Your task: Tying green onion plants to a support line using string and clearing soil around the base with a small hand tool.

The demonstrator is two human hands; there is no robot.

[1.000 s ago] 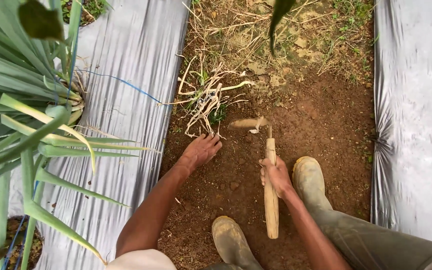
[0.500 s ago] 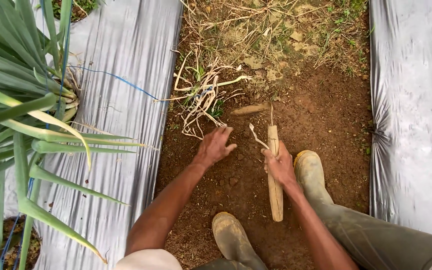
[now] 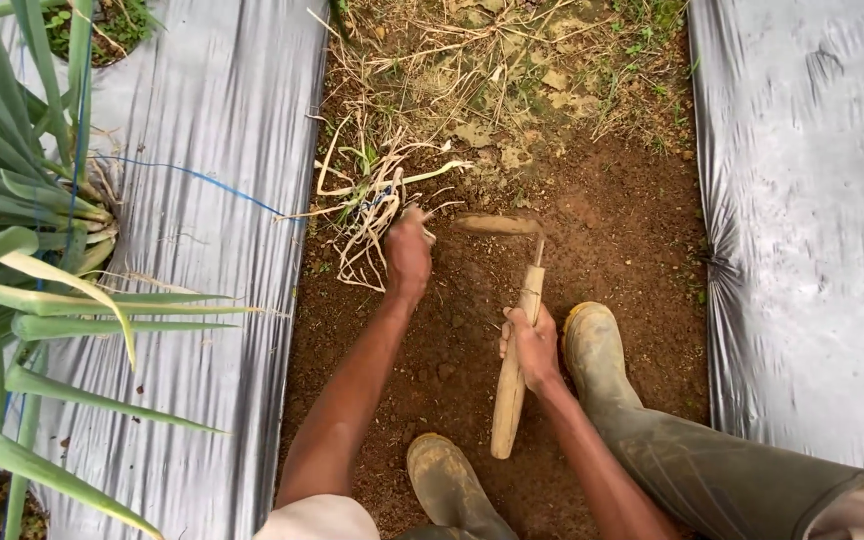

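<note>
With the left hand (image 3: 408,255) clenched on the clump of dry weeds (image 3: 372,205) just beyond its knuckles, the right hand (image 3: 530,345) grasping the wooden hand hoe (image 3: 514,370) mid-handle should keep the blade (image 3: 497,225) beside that fist, clear of the fingers.

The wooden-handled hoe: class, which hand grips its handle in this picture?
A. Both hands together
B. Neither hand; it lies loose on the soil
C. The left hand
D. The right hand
D. The right hand is closed around the handle of the hoe, while the left hand is away from it, at the pale dried weed stems on the soil.
</note>
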